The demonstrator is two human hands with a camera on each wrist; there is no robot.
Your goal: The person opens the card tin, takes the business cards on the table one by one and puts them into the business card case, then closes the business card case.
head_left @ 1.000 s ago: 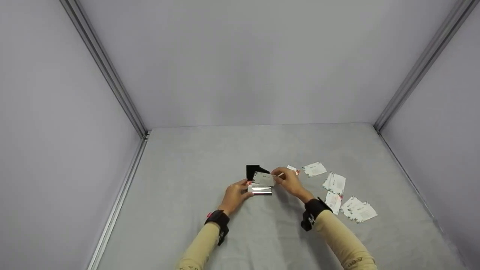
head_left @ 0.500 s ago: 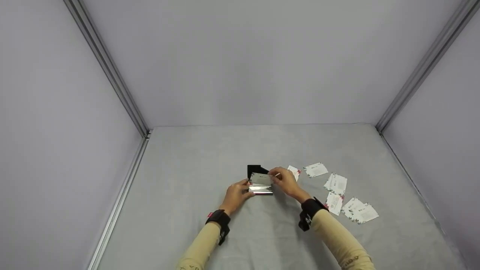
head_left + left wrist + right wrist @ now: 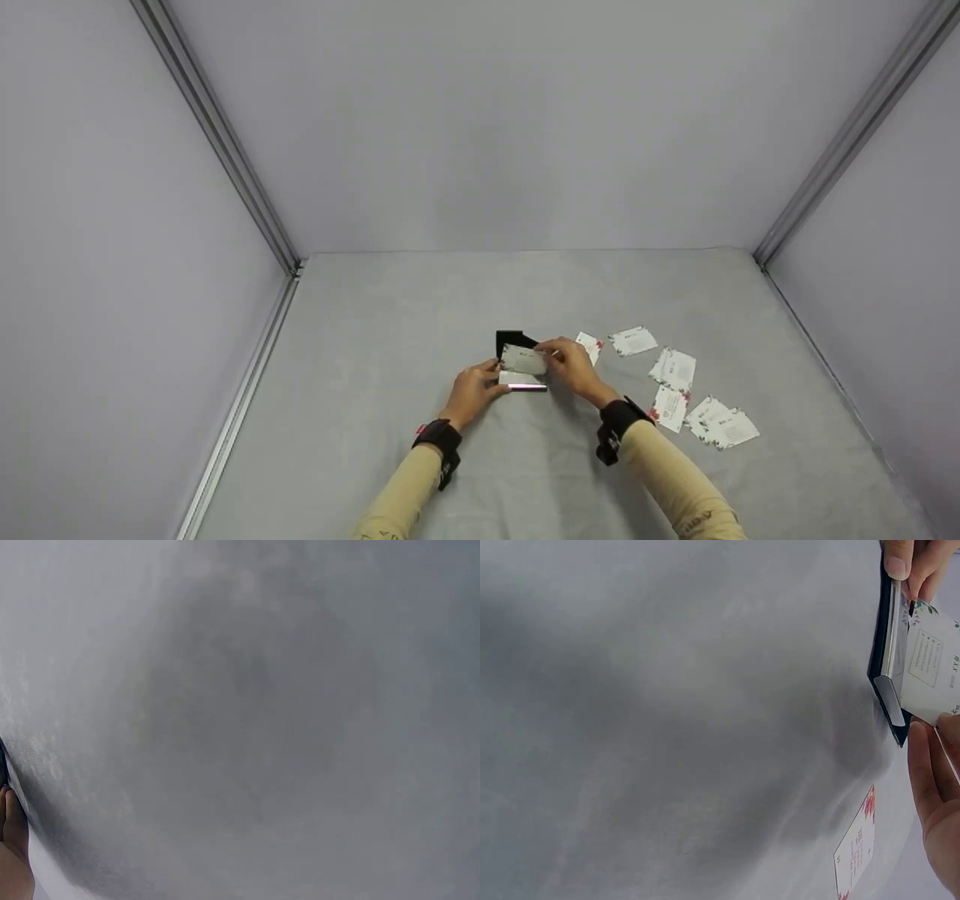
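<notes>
While the left hand (image 3: 474, 390) grips the open black card case (image 3: 516, 363) at mid-table, the right hand (image 3: 571, 366) pinches one business card (image 3: 523, 360) at its mouth, seemingly half in, with several loose cards (image 3: 673, 369) lying well apart on the right.

Loose cards (image 3: 675, 375) scattered toward the right edge of the grey table (image 3: 420, 300); grey walls (image 3: 480, 112) with metal corner rails (image 3: 217, 142).
</notes>
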